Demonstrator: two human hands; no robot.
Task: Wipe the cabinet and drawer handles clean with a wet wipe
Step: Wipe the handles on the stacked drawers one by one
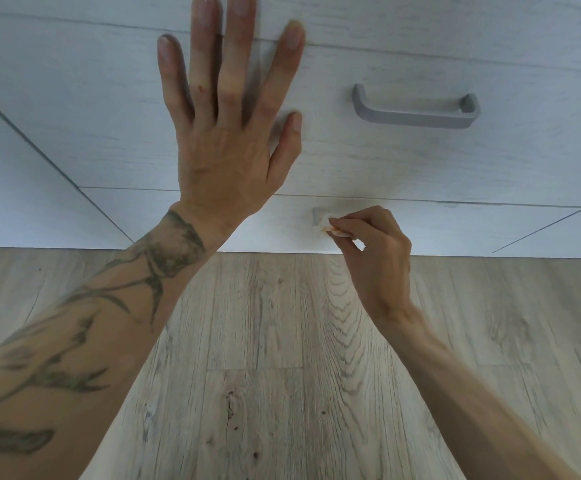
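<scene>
My left hand (226,126) lies flat with spread fingers against the white wood-grain drawer front (420,161), holding nothing. A grey bar handle (417,114) sits on that drawer, to the right of my left hand. My right hand (373,247) pinches a small crumpled white wet wipe (327,226) and presses it against the lowest drawer's grey handle (317,216). Only the left end of that handle shows; the rest is hidden behind the wipe and my fingers.
The white drawer stack has neighbouring cabinet fronts at the left (22,188) and right (580,230). Below them lies a light wood-plank floor (282,375). Both of my forearms reach over the floor toward the drawers.
</scene>
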